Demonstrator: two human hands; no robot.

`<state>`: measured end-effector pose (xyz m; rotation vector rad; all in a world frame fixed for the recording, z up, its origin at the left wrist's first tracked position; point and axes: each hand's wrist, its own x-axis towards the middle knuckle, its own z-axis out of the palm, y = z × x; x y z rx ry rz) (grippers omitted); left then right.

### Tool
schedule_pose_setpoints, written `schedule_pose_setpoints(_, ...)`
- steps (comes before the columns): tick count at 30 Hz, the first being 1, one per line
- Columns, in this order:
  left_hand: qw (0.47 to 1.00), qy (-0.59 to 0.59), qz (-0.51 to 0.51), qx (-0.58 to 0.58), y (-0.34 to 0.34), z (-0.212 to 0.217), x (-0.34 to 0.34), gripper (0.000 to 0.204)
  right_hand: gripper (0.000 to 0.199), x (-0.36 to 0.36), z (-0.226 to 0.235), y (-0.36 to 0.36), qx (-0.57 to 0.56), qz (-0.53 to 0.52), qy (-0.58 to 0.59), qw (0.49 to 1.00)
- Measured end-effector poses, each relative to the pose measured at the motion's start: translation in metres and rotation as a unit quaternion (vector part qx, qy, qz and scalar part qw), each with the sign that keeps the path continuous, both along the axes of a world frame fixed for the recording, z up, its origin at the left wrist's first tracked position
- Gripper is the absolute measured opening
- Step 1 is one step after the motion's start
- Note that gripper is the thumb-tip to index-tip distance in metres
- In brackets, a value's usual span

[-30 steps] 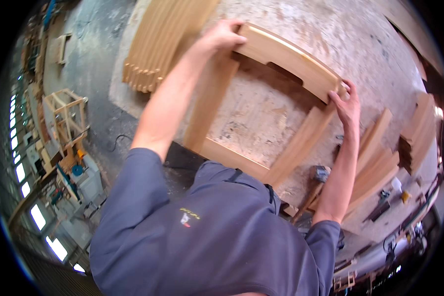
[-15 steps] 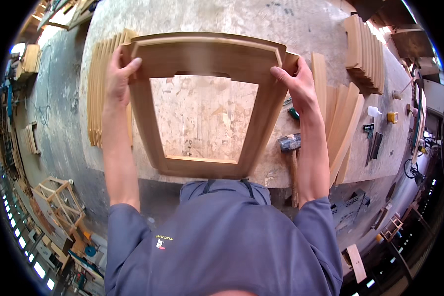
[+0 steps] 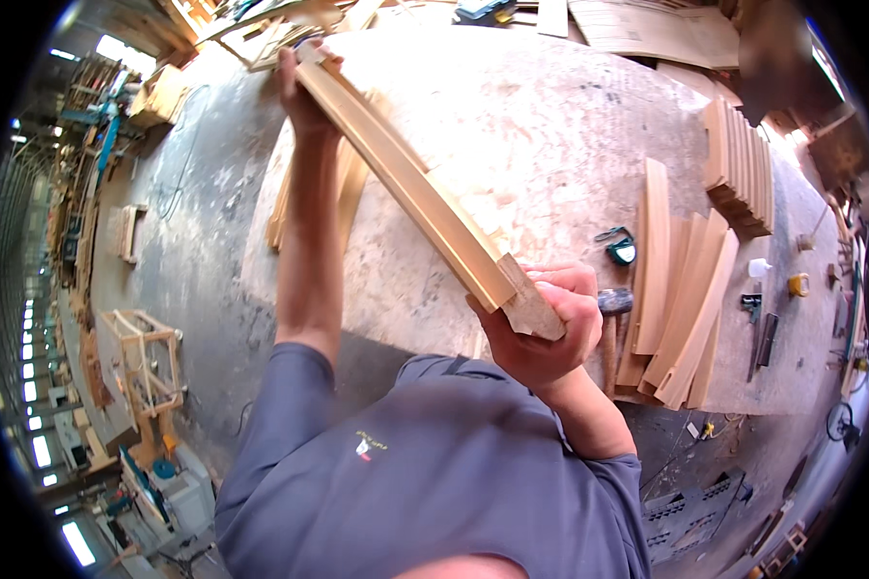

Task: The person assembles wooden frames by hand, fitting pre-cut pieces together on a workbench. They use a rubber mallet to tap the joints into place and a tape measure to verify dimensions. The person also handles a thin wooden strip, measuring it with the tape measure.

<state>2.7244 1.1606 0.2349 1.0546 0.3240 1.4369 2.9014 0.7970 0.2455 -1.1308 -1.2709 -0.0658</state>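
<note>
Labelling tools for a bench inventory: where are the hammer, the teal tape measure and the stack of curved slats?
hammer (image 3: 615, 301), head view, on its metal head.
teal tape measure (image 3: 624, 251), head view, on its case.
stack of curved slats (image 3: 739, 169), head view, mid-stack.

I see a worn workbench (image 3: 550, 125) ahead, grey concrete floor (image 3: 203, 193) to its left. Bright windows (image 3: 31, 386) line the far left wall; wooden frames (image 3: 145, 357) stand there.
</note>
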Motion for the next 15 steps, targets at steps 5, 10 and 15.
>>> schedule_pose_setpoints(5, 0.992, -0.008, -0.119, 0.037, -0.007, -0.003, -0.024, 0.061, 0.039, -0.025, 0.004, -0.026, -0.006, 0.009, -0.062, 0.998)
schedule_pose_setpoints(10, 0.983, -0.051, -0.167, 0.050, -0.044, 0.006, -0.032, 0.057, 0.013, -0.057, -0.005, -0.052, 0.046, 0.068, -0.169, 0.982)
schedule_pose_setpoints(15, 0.982, -0.089, -0.158, 0.054, -0.069, 0.005, -0.008, 0.054, 0.016, -0.068, -0.009, -0.060, 0.088, 0.100, -0.225, 0.965)
